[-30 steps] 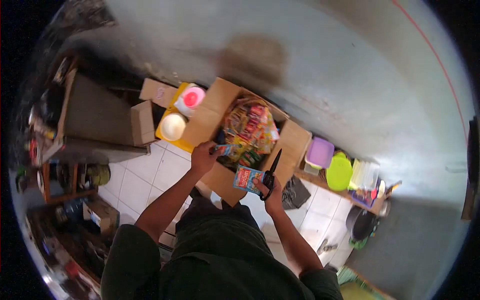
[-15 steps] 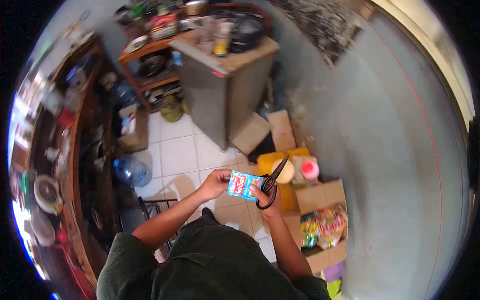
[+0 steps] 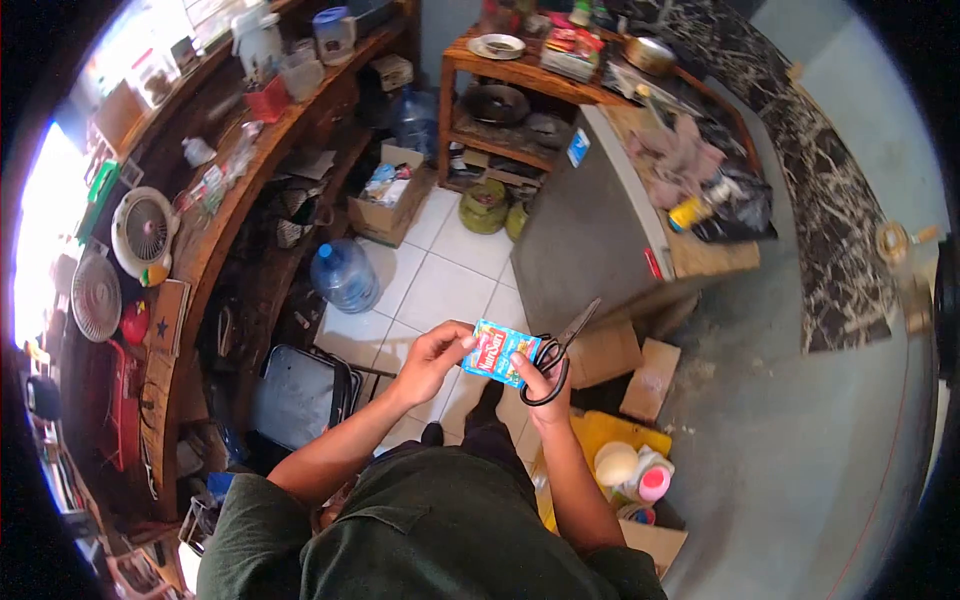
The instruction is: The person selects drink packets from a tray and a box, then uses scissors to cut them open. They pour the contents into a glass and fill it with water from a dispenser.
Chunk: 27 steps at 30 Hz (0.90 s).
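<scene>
A small blue sachet with a red label (image 3: 492, 352) is held between both hands in front of my body. My left hand (image 3: 435, 362) pinches its left edge between thumb and fingers. On the other side, my right hand (image 3: 545, 388) presses its thumb on the sachet's right part and also holds black-handled scissors (image 3: 577, 325). The blades of the scissors point up and to the right, away from the sachet.
A grey fridge (image 3: 590, 215) stands ahead, bearing a cloth and a yellow bottle. Left are a water jug (image 3: 345, 277), a cardboard box (image 3: 385, 212) and a long wooden shelf (image 3: 235, 185). Yellow containers (image 3: 600, 430) and bottles lie at lower right.
The view has swung left, so the fridge and shelves appear further right and the box of packets at the lower right has mostly left view. Both hands keep hold of the sachet.
</scene>
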{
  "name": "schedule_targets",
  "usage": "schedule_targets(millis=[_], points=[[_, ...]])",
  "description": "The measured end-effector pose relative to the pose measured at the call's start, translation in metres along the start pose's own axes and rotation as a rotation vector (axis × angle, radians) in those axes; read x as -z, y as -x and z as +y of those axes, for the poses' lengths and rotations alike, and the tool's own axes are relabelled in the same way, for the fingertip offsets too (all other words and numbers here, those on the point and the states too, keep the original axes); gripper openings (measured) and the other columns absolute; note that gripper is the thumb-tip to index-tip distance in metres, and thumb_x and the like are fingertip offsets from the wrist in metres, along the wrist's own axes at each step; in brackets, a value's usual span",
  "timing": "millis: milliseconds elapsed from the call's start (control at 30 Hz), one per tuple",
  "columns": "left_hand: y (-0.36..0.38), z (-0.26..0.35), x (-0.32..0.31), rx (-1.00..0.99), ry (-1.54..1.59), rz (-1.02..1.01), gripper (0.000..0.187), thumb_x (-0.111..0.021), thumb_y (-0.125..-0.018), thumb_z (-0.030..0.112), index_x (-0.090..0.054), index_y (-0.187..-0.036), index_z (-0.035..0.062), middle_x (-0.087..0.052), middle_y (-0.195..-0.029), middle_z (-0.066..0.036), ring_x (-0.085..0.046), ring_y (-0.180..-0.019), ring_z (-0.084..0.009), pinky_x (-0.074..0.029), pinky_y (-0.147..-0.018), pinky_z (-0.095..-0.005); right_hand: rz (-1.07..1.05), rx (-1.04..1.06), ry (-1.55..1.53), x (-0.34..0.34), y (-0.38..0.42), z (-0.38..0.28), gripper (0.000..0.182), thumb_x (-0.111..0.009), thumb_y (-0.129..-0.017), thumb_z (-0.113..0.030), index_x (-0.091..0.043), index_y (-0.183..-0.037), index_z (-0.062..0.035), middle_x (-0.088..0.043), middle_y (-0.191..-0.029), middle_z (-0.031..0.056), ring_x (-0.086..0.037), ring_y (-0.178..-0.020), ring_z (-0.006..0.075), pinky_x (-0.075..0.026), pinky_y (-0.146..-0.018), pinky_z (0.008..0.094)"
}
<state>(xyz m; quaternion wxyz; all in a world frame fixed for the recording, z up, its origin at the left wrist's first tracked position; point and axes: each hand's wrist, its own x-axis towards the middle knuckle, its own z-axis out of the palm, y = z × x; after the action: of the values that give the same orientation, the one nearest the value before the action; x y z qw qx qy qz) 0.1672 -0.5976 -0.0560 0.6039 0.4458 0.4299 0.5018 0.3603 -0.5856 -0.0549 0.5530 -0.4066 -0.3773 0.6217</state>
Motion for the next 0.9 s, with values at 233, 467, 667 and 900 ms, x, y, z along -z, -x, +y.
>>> schedule_targets(millis=[233,467,667,900], points=[[-0.078,0.008,0.022,-0.057,0.079,0.189,0.021,-0.059,-0.095,0.012,-0.067,-0.108,-0.0017,-0.06,-0.113,-0.009,-0.059,-0.097,-0.0135,-0.051,-0.081,-0.0279,-0.165,-0.158,-0.249,-0.004,-0.118,0.005,0.02,-0.069,-0.084,-0.005,-0.057,-0.099,-0.0042,-0.064,-0.096,0.0051,-0.06,-0.089,0.0122,-0.047,-0.082,0.0299],[-0.134,0.022,0.061,-0.241,0.097,0.529,0.019,-0.068,-0.085,-0.004,-0.068,-0.103,-0.0008,-0.063,-0.106,-0.009,-0.064,-0.094,-0.0135,-0.053,-0.077,-0.0243,-0.304,-0.231,-0.186,-0.024,-0.24,-0.01,0.022,-0.068,-0.084,-0.002,-0.055,-0.101,-0.0043,-0.063,-0.1,0.0049,-0.059,-0.093,0.0127,-0.046,-0.086,0.0306],[-0.119,0.045,0.123,-0.323,0.11,0.906,0.032,-0.071,-0.081,-0.004,-0.051,-0.105,0.0033,-0.063,-0.096,-0.005,-0.063,-0.085,-0.0114,-0.053,-0.074,-0.0259,-0.509,-0.348,-0.147,-0.12,-0.287,0.021,0.022,-0.069,-0.083,-0.001,-0.056,-0.101,-0.0047,-0.062,-0.101,0.0043,-0.059,-0.095,0.0128,-0.046,-0.086,0.0299],[-0.099,0.072,0.216,-0.25,0.119,1.102,0.018,-0.068,-0.088,0.005,-0.06,-0.103,0.0016,-0.066,-0.099,-0.005,-0.062,-0.088,-0.0102,-0.051,-0.079,-0.026,-0.605,-0.391,-0.163,-0.232,-0.316,0.058,0.023,-0.07,-0.083,-0.003,-0.057,-0.102,-0.0042,-0.063,-0.102,0.0051,-0.06,-0.095,0.0133,-0.046,-0.086,0.0302]])
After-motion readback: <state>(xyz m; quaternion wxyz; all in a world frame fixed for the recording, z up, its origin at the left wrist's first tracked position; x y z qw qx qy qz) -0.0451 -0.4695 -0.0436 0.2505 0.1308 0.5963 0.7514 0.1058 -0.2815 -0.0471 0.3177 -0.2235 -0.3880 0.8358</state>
